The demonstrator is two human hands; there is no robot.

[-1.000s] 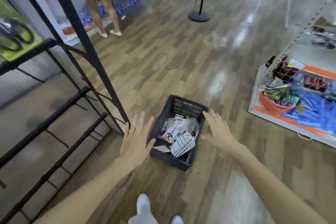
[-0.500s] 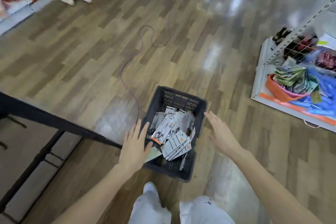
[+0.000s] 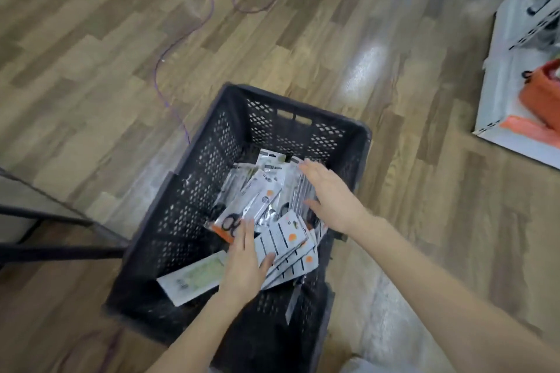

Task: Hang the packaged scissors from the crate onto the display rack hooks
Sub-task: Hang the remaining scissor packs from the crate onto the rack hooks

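A black perforated plastic crate (image 3: 212,166) is seen standing on the wood-plank floor (image 3: 91,70), and a loose pile of packaged scissors (image 3: 260,206) is held inside it, heaped toward its right half. Both hands are lowered into the crate. The left hand (image 3: 244,263) is laid flat on the near packs, fingers straight and slightly spread, with nothing gripped. The right hand (image 3: 330,195) is spread over the far right packs, fingers extended; whether they are touched cannot be told. Left of the crate, black rack bars (image 3: 45,233) are visible. A purple cable (image 3: 169,51) is trailed across the floor beyond the crate.
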